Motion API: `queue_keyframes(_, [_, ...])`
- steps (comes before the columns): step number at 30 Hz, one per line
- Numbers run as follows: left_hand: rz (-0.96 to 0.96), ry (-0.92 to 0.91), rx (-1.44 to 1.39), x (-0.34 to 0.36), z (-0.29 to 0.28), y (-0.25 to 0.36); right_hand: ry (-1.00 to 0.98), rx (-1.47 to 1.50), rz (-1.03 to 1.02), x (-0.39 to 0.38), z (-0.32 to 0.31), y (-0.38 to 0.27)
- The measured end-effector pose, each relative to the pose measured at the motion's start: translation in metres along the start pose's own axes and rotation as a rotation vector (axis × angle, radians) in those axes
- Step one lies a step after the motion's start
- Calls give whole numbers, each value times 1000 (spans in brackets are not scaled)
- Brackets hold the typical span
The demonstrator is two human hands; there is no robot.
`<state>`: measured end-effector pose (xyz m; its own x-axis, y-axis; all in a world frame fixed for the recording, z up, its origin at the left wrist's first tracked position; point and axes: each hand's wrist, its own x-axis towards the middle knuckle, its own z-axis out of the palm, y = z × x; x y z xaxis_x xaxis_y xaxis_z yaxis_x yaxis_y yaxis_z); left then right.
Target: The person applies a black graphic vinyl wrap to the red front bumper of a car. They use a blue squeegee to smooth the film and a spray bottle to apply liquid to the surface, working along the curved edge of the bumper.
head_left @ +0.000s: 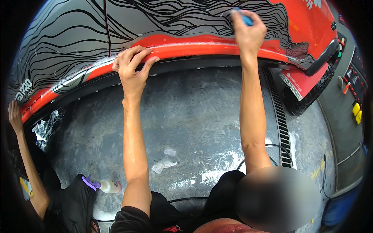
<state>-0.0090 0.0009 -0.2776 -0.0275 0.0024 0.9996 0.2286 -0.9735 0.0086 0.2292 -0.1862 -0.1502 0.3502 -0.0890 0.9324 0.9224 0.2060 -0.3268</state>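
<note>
Left hand (133,70) flat and unclenched, fingers draped over the red sill (217,44) of the car body (70,35). Right hand (248,31) clenched around a blue sponge (243,17), pressed to the patterned panel just above that sill.

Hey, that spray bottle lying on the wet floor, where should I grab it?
Grip the spray bottle around its pale body, coming from above. It lies on its side on the concrete floor, purple trigger head pointing left toward a dark trouser leg, so the rounded body is the exposed part.
</note>
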Motion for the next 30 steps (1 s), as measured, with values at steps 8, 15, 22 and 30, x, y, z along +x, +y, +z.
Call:
queue_keyframes(8, [-8,-6,-10,1,1,1,85,90,126,-26,2,3])
queue_keyframes(15, [3,7,-25,1,3,-1,102,36,-24,-53,35,-16])
queue_keyframes(22, [-1,10,-15,1,2,3,136,24,-59,-56,40,-7])
queue_keyframes(30, [7,20,-12,2,2,-3,203,80,108,-51,33,-7])
